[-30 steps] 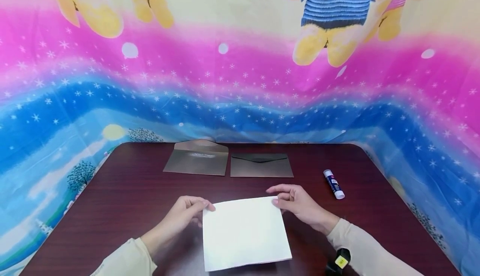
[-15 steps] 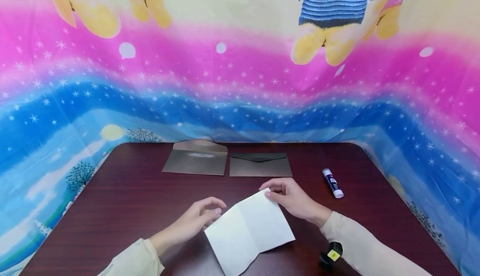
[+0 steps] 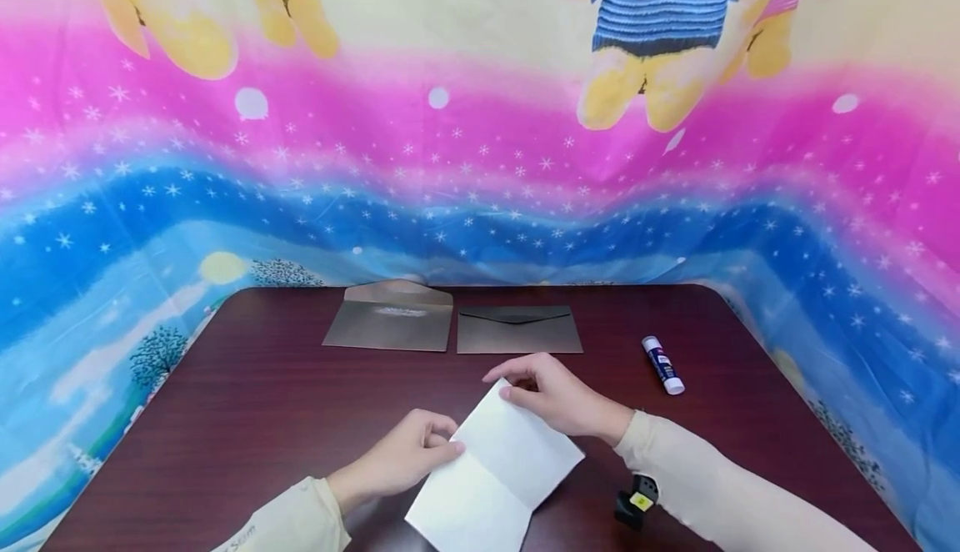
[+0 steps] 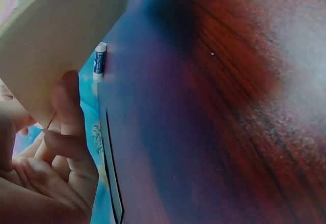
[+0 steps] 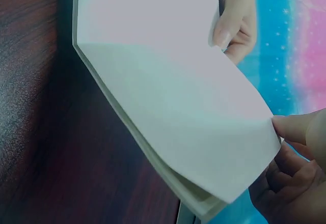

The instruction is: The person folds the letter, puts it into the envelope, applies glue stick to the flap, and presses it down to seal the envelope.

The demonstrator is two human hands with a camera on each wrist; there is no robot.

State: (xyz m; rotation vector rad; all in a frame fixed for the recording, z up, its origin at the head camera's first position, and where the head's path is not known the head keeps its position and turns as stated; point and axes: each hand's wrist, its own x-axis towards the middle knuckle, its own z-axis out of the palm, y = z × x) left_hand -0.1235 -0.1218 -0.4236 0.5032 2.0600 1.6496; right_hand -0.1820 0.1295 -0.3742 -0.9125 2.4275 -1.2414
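Creased white paper (image 3: 498,464), of more than one layer, is held tilted above the table, bent along a fold across its middle. My left hand (image 3: 411,454) pinches its left edge near that fold, thumb on top; in the left wrist view the fingers (image 4: 66,107) lie under the sheet. At the upper corner my right hand (image 3: 558,398) grips the paper between thumb and fingers. The right wrist view shows the paper's layers (image 5: 153,168) slightly apart along one edge, with the right hand (image 5: 290,178) at the corner.
Across the dark wooden table (image 3: 247,419), a grey-brown envelope (image 3: 390,327) lies with its flap up. Beside it is another envelope (image 3: 520,335), flap folded down. A glue stick (image 3: 663,365) lies at the right. A patterned cloth (image 3: 480,160) hangs behind the table.
The paper has turned anticlockwise and now bends at its crease. My left hand left the top left corner and took the edge near the fold; my right hand moved left with its corner.
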